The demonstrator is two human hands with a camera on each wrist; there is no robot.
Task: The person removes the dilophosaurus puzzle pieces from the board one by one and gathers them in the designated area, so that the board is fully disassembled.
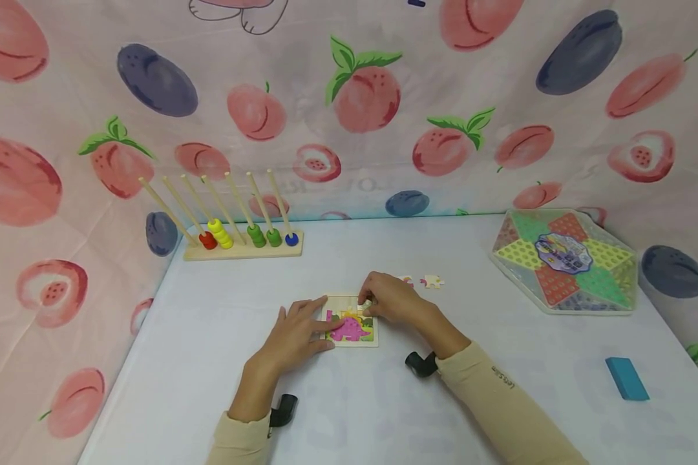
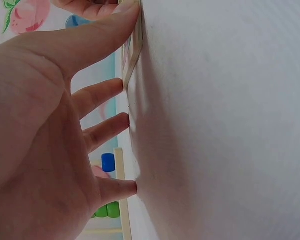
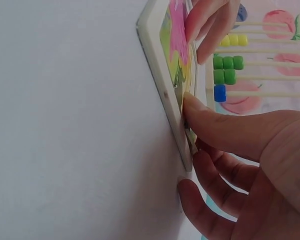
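Dinosaur puzzle [image 1: 351,330] | its feet nearward, long axis left-right | left fingers [image 1: 326,325] spread | right fingers [image 1: 365,288] pinching piece [image 3: 191,138]

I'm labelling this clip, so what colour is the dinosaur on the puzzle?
The dinosaur is pink; the head view shows it best.

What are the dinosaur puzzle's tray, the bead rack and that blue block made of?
Puzzle tray: probably matt wood or fibreboard, from its plain cream edge.
Bead rack: base and rods look like unpainted wood, pale and dull; the beads, evenly coloured with slight sheen, could be painted wood or plastic.
Blue block: smooth, evenly coloured; foam, plastic or painted wood, I can't tell.
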